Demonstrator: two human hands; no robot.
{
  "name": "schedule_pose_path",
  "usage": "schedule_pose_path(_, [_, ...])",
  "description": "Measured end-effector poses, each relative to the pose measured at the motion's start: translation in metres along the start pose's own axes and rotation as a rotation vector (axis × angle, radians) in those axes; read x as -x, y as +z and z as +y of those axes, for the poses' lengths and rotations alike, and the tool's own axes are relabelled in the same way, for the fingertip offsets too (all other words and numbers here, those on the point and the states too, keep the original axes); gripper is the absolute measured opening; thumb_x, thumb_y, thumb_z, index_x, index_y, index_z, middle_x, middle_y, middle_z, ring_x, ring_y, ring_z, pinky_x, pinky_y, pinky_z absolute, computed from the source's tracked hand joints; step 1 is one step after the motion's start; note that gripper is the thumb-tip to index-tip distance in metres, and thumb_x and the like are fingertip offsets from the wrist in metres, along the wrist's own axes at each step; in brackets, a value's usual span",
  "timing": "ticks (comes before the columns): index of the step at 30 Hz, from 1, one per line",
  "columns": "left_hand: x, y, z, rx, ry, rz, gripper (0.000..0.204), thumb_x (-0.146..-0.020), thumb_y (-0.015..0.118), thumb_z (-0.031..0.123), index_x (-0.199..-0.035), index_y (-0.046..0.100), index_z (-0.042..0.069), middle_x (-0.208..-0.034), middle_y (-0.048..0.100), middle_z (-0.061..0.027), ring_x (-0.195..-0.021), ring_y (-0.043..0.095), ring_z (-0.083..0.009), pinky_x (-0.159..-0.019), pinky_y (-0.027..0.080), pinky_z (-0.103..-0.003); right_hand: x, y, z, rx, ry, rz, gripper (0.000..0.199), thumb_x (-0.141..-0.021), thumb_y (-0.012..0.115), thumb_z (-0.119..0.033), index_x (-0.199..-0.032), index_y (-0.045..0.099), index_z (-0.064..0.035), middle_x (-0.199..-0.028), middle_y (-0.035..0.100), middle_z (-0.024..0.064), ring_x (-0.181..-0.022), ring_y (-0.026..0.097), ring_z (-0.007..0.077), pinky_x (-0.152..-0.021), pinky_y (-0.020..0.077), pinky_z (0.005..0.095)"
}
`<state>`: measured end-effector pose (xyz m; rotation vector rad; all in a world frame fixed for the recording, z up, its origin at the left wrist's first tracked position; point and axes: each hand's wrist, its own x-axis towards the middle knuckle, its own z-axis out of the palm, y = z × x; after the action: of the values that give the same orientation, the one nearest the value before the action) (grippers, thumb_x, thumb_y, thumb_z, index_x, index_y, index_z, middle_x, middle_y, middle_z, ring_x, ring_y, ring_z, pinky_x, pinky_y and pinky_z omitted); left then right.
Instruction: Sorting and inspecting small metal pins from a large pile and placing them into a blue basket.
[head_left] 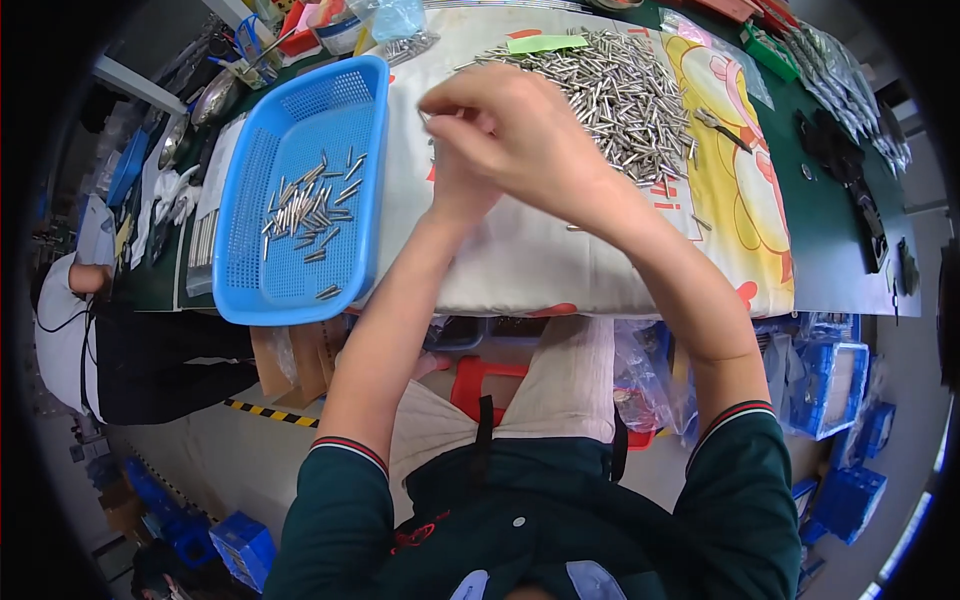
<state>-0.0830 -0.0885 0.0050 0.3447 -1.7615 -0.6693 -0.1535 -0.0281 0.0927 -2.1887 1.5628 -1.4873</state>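
Small metal pin: a thin pin (428, 122) shows at the fingertips of the raised hands, at about 11 o'clock from the picture's centre; it is too small to tell its shape closely.
Right hand: the right hand (520, 130) lies over the left, fingers curled and pinched toward the pin; whether it truly grips the pin cannot be told.
Left hand: the left hand (455, 185) is mostly hidden under the right; its fingers point up to the same spot, its grasp cannot be told.
Pile of metal pins: a broad heap of loose silver pins (620, 90) lies at 1 o'clock from the hands, just beside them, on the cloth.
Cloth: a white printed cloth (520, 260) with a yellow cartoon figure covers the table below the hands.
Blue basket: a blue perforated plastic basket (245, 290) sits at 9 o'clock from the hands, on the table's left part.
Pins in basket: a small scatter of pins (310, 205) lies on the basket's floor.
Green slip: a green paper slip (545, 43) rests on the heap's far edge at 12 o'clock.
Table: the green table (830, 250) shows bare at 3 o'clock.
Other person: a seated person (75, 330) is at 9 o'clock, well apart.
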Motion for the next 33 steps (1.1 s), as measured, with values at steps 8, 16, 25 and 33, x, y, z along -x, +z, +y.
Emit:
schedule_pose_path(8, [0.016, -0.011, 0.037, -0.210, -0.100, -0.452, 0.004, -0.069, 0.064, 0.005, -0.071, 0.061, 0.004, -0.067, 0.054, -0.0070, -0.065, 0.055, -0.0228, -0.060, 0.045, -0.035, 0.102, -0.067, 0.032, 0.275, 0.282, -0.341, 0.006, -0.070, 0.060, -0.008, -0.071, 0.062, -0.0032, -0.071, 0.060, 0.0093, -0.075, 0.057, 0.0274, -0.067, 0.0448, 0.0388])
schedule_pose_path(16, [0.021, -0.027, 0.043, -0.472, 0.023, -0.603, 0.013, -0.070, 0.065, 0.002, -0.083, 0.062, 0.002, -0.078, 0.054, -0.0075, -0.078, 0.055, -0.0235, -0.068, 0.045, -0.034, 0.114, -0.043, 0.023, 0.434, 0.300, -0.322, 0.016, -0.070, 0.065, -0.017, -0.070, 0.058, -0.0029, -0.070, 0.059, 0.0112, -0.076, 0.057, 0.0276, -0.065, 0.0458, 0.0396])
schedule_pose_path(25, [0.018, -0.036, 0.039, -0.509, 0.101, -0.697, 0.014, -0.070, 0.064, 0.002, -0.084, 0.061, 0.002, -0.081, 0.053, -0.0065, -0.079, 0.053, -0.0229, -0.069, 0.044, -0.034, 0.124, -0.061, 0.006, 0.562, 0.195, -0.426, 0.010, -0.071, 0.064, -0.012, -0.076, 0.057, -0.0060, -0.071, 0.053, 0.0071, -0.073, 0.054, 0.0260, -0.061, 0.0440, 0.0379])
schedule_pose_path(33, [0.007, -0.038, 0.040, -0.610, 0.286, -0.853, 0.009, -0.070, 0.062, 0.006, -0.078, 0.060, 0.005, -0.079, 0.053, -0.0045, -0.079, 0.054, -0.0203, -0.070, 0.045, -0.033, 0.133, -0.062, 0.008, 0.584, 0.163, -0.328, 0.008, -0.063, 0.058, -0.002, -0.068, 0.052, -0.0033, -0.070, 0.053, 0.0090, -0.073, 0.054, 0.0265, -0.058, 0.0462, 0.0366])
